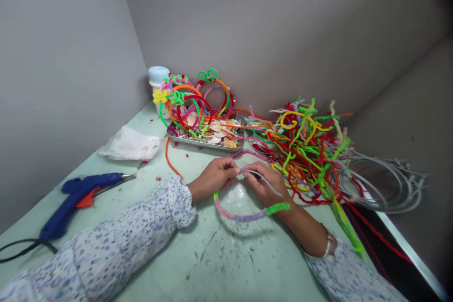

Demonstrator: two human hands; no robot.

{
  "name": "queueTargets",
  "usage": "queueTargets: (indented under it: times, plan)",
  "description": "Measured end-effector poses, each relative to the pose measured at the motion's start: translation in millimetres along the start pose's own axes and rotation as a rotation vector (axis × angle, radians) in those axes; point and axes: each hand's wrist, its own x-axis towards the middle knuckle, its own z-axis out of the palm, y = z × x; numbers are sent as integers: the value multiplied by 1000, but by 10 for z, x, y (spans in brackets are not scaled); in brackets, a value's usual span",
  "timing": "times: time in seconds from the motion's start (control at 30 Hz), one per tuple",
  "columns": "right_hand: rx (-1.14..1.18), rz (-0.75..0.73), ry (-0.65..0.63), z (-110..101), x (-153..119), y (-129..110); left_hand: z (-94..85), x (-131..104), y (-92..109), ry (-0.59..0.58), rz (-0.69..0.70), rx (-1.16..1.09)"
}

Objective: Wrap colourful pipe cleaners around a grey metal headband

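A hoop [244, 218] partly wrapped in green, pink and purple pipe cleaner hangs below my hands, just above the table. My left hand [220, 173] is closed, thumb and fingertips pinching the hoop near its upper end. Close beside it, my right hand [264, 184] is also closed, its fingertips at a purple bit of pipe cleaner next to the left fingertips. From there a bare grey end [267, 183] of the hoop curves across the right hand. Exactly what each fingertip presses on is partly hidden.
A metal tray [201, 145] of shells, with finished colourful hoops on it, stands at the back. Tangled pipe cleaners [304, 146] and bare grey hoops [392, 184] lie right. At left are a blue glue gun [71, 198], a plastic bag [132, 144] and a blue-lidded container [159, 74].
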Motion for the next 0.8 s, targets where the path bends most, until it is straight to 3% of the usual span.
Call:
queueTargets:
  times: [0.8]
  plan:
    - [-6,-205,-10,-7,-44,127,-49,32,-32,-87,-69,-31]
